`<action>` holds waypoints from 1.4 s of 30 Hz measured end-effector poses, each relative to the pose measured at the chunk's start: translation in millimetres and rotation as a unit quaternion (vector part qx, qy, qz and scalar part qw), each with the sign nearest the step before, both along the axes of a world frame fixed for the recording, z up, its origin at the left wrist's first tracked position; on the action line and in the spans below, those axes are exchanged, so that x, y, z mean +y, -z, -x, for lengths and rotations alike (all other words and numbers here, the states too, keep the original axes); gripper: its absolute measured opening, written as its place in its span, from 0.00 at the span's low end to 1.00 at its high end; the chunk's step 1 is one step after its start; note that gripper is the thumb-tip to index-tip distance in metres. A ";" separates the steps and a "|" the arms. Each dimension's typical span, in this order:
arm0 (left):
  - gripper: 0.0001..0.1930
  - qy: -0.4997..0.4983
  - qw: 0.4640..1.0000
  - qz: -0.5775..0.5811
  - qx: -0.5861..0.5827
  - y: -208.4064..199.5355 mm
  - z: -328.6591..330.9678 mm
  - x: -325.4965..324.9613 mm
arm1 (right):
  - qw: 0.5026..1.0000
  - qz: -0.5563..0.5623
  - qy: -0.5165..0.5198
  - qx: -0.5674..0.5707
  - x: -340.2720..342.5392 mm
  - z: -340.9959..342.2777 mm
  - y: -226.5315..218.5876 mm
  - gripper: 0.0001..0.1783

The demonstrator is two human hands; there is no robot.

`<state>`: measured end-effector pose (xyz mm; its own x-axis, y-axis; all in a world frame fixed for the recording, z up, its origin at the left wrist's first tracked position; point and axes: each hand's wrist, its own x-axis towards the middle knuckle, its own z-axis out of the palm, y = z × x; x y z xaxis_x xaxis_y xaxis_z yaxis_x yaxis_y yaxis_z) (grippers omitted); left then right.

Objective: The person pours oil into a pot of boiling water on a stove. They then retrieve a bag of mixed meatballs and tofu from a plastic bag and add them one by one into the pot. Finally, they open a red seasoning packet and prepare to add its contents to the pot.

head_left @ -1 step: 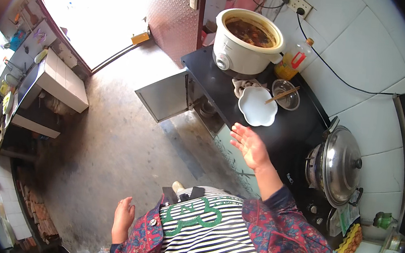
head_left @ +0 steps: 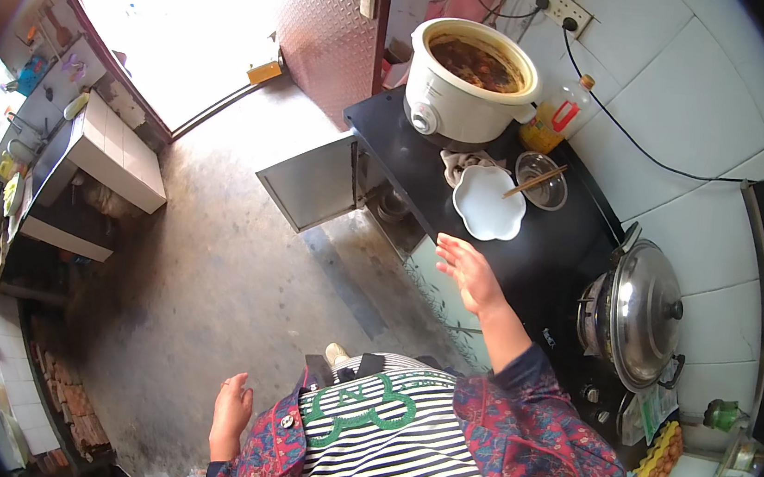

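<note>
My right hand (head_left: pixel 473 278) is raised in front of the black counter (head_left: pixel 539 246), its fingers stretched out and nothing in it. Just beyond the fingertips, apart from them, lies a white scalloped plate (head_left: pixel 488 208). Beside it stands a clear bowl (head_left: pixel 550 193), with wooden chopsticks (head_left: pixel 535 181) resting across it and reaching over the plate's edge. Behind the plate is a crumpled cloth (head_left: pixel 464 163). A white slow cooker (head_left: pixel 456 107) without a lid holds dark brown food (head_left: pixel 477 65). Low at my left side, my left hand (head_left: pixel 231 416) hangs empty over the floor, fingers loosely bent.
A wok with a domed metal lid (head_left: pixel 644 313) sits on the stove at the right. An oil bottle (head_left: pixel 558 113) stands by the tiled wall. Below the counter, a cabinet door (head_left: pixel 308 184) hangs open into the walkway. Egg trays (head_left: pixel 659 461) lie at lower right.
My right hand has turned slightly, and its fingers look closer together. The counter things sit a touch further right in the picture. My left hand has barely moved.
</note>
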<state>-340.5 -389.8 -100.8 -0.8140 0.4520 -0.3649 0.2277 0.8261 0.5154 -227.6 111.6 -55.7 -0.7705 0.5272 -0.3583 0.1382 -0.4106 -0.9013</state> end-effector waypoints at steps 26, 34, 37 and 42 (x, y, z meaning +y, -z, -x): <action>0.19 -0.076 0.995 -0.021 0.060 -52.8 25.8 49.6 | 0.556 -0.726 -0.148 -0.377 161.2 141.9 74.8 0.20; 0.18 0.025 0.994 -0.078 0.073 -82.2 76.1 119.8 | 0.699 -0.672 -0.103 -0.223 203.5 152.0 124.0 0.07; 0.17 0.061 0.987 -0.128 0.082 -82.5 92.6 143.8 | 0.855 -0.505 -0.062 -0.099 207.5 155.5 126.1 0.07; 0.16 0.075 0.957 -0.280 0.022 -83.1 126.7 194.9 | 0.972 -0.187 0.026 0.138 200.9 150.3 121.5 0.09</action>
<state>-467.2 -194.9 -17.7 -0.7330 0.6802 0.0019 0.3539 0.3790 0.8551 -377.9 312.5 -177.3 -0.7793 0.6213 0.0821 -0.1420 -0.0474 -0.9887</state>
